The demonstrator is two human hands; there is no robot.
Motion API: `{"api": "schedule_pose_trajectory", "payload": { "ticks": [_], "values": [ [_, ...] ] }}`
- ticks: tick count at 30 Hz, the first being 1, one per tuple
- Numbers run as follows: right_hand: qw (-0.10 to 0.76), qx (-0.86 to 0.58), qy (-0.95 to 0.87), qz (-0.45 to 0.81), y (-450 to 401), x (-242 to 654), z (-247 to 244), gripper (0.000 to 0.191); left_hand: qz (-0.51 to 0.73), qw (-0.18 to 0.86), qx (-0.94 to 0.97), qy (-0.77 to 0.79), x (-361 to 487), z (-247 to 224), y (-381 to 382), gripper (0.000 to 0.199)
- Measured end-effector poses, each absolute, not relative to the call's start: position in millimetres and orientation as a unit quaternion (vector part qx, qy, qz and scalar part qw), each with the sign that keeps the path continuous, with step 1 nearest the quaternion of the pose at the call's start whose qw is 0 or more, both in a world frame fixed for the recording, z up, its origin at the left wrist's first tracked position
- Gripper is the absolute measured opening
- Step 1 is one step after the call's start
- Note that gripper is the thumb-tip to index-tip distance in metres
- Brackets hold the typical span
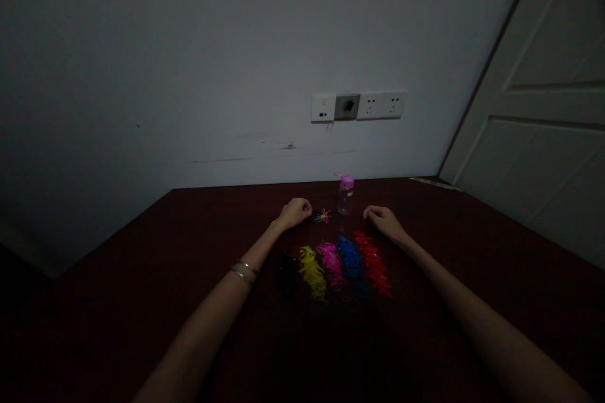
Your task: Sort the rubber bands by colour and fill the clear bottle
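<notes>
My left hand (296,211) rests on the dark red table, fingers curled in and closed, with nothing visible in them. Just right of its fingertips lies a small cluster of multicoloured bands (323,216); whether they touch is hard to tell. My right hand (385,221) also rests closed on the table, right of a clear bottle (345,203) with a pink lid. Nearer to me, loose bands lie in strips side by side: black (287,272), yellow (312,274), pink (332,264), blue (350,257) and red (373,264).
The table (198,220) meets a pale wall (189,75) at its far edge. Sockets and a switch panel (382,105) are set in the wall above the bottle. A white panelled door (543,113) stands at the right. A thin patterned strip (435,184) lies at the far right edge.
</notes>
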State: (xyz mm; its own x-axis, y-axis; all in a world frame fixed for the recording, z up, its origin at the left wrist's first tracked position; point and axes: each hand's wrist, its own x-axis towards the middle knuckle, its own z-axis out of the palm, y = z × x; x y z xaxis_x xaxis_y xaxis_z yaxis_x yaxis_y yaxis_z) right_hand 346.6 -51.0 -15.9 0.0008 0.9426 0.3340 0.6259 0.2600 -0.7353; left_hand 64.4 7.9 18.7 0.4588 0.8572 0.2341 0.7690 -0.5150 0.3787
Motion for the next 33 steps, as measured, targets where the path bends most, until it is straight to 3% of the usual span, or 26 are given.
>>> {"api": "schedule_pose_trajectory", "payload": {
  "ticks": [6, 14, 25, 33],
  "values": [
    [0.411, -0.577, -0.683, 0.179, -51, 347, -17, 0.022, 0.220, 0.198, 0.875, 0.384, 80, 29, -1, 0.021],
    [0.410, -0.570, -0.687, 0.185, -49, 348, -18, 0.021, 0.153, 0.291, 0.904, 0.273, 108, 37, -31, 0.018],
    [0.407, -0.570, -0.687, 0.195, -52, 345, -14, 0.022, 0.089, 0.335, 0.905, 0.245, 115, 31, -40, 0.016],
    [0.397, -0.572, -0.690, 0.196, -54, 345, -14, 0.020, 0.157, 0.330, 0.891, 0.268, 102, 28, -22, 0.019]
  ]
}}
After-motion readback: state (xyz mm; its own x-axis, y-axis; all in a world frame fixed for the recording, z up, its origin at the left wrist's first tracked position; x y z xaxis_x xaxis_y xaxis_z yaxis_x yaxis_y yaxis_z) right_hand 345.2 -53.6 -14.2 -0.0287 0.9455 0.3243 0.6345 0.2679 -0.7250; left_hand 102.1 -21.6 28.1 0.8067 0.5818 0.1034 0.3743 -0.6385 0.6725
